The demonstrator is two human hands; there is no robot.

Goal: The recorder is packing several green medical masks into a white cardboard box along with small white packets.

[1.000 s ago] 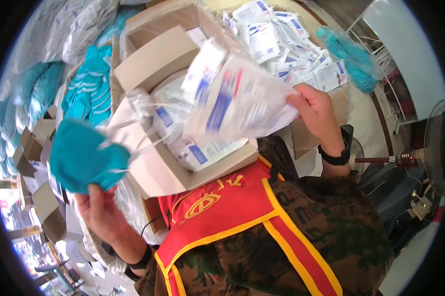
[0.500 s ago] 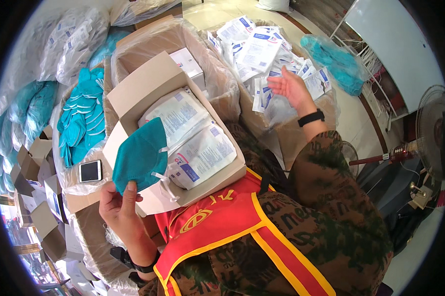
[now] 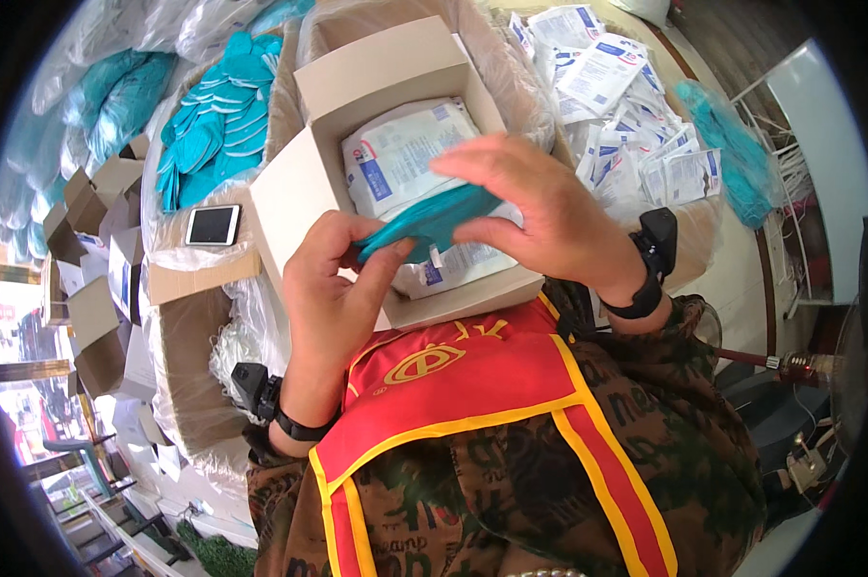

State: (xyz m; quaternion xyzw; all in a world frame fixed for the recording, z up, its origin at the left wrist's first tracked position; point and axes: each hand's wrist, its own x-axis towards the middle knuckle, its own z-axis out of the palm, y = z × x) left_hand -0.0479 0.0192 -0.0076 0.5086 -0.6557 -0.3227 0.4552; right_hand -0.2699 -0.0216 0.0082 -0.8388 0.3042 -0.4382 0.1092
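A teal face mask (image 3: 424, 219) is held edge-up over an open cardboard box (image 3: 386, 72), roughly at its middle. My left hand (image 3: 336, 264) pinches the mask's left end between thumb and fingers. Around its right end curls my right hand (image 3: 561, 223), thumb on the near side and fingers on the far side; its exact contact is partly hidden. Beneath both hands, flat white printed packets (image 3: 405, 144) lie in two stacks inside the box. The nearer stack is mostly covered by the mask and hands.
Loose teal masks (image 3: 222, 125) fill a plastic-lined carton at the left, with a phone (image 3: 213, 225) at its near edge. White packets (image 3: 607, 82) heap in a carton at the right. Several opened small boxes (image 3: 97, 317) stand far left. A fan stand (image 3: 794, 368) is at the right.
My right hand has come from above the packet heap to the mask's right end. My left hand has brought the mask over the box and tilted it edge-up. The view has shifted too.
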